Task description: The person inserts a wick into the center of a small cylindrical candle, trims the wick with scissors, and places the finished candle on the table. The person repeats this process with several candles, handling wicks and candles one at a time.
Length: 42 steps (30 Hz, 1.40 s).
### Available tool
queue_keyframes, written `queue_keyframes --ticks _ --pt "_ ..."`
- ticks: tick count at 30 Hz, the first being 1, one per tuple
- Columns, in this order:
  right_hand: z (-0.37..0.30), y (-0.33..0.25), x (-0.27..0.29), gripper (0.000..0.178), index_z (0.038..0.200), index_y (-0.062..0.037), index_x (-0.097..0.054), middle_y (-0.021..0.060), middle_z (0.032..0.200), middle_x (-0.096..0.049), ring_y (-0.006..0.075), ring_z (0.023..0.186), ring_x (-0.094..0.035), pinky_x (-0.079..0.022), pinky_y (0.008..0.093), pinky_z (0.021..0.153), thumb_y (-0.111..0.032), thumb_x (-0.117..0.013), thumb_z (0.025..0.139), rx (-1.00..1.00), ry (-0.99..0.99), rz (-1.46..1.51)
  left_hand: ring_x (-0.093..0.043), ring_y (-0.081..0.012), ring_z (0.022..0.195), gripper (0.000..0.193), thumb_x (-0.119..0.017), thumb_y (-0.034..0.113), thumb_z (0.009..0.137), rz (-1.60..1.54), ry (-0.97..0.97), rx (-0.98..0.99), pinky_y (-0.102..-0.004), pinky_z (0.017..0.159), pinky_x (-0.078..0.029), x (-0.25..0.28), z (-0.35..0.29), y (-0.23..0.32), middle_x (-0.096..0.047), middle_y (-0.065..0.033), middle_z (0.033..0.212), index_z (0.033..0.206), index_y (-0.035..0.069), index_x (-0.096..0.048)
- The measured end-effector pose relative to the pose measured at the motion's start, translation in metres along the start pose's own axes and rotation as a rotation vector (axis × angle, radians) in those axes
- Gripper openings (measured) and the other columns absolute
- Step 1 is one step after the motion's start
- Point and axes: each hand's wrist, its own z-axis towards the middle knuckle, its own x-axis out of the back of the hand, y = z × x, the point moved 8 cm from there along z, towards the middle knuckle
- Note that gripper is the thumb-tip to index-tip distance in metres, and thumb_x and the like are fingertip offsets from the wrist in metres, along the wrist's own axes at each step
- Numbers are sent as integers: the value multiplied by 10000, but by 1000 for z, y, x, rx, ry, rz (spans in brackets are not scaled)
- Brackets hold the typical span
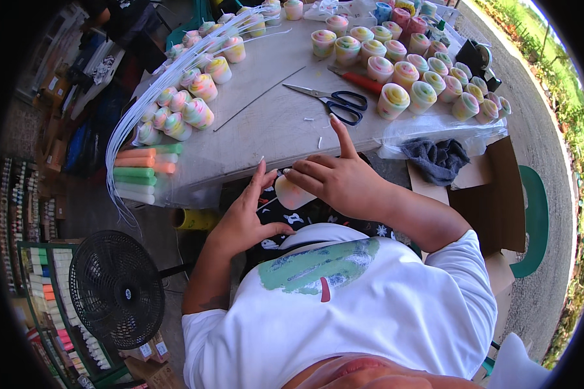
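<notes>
Close to my body, at the table's near edge, I have a pale cup-shaped candle (293, 193) with faint pastel colours, lying tilted over my lap. My right hand (347, 181) curls its fingers over the candle's top, one finger pointing up and away. Beside the candle's left side is my left hand (243, 214), its fingers stretched and thumb apart. A thin pale strand (266, 204) shows between that hand and the candle. Scissors (334, 102) with dark handles lie just beyond, their blades parted, near small white wick scraps (319, 142).
Several swirled pastel candles (393, 101) stand at right; more candles (198, 113) are grouped at left beside long white wicks (126, 117). A red-handled tool (363, 81), thin rod (259, 97), coloured sticks (135, 172) and dark cloth (436, 160) lie about. A black fan (117, 288) stands left.
</notes>
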Motion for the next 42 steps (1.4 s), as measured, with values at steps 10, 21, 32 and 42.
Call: queue_keyframes --ticks 10,21,32,42 --pt "-31 60 12 629 1303 -42 -454 72 1138 -628 207 1147 -548 -285 435 1076 -104 -754 754 -412 167 1226 -570 -193 999 635 -820 116 667 -195 89 -154 -328 849 -472 -20 41 7 -550 -121 1092 1198 28 -483" --pt "-30 35 -38 707 1366 5 -347 125 1342 -444 205 1216 -464 -402 370 1011 -158 -740 802 -653 323 1626 -550 -162 1054 685 -767 25 735 -237 107 -194 -328 849 -501 -42 50 -1 -521 -85 1172 1290 50 -365" --pt "-31 39 -35 708 1358 32 -313 124 1241 -523 197 1132 -533 -444 338 964 -77 -732 797 -723 367 1766 -618 -212 1024 823 -617 -110 802 -450 142 -146 -291 845 -528 -42 45 -7 -407 -173 1311 1471 100 -187" --pt "-31 50 -11 678 1331 20 -369 108 1258 -511 184 1141 -528 -428 340 983 -56 -749 773 -648 513 1761 -642 -142 927 635 -579 -72 855 -562 82 -68 -253 821 -520 -51 47 -9 -584 -98 1024 1415 52 -307"
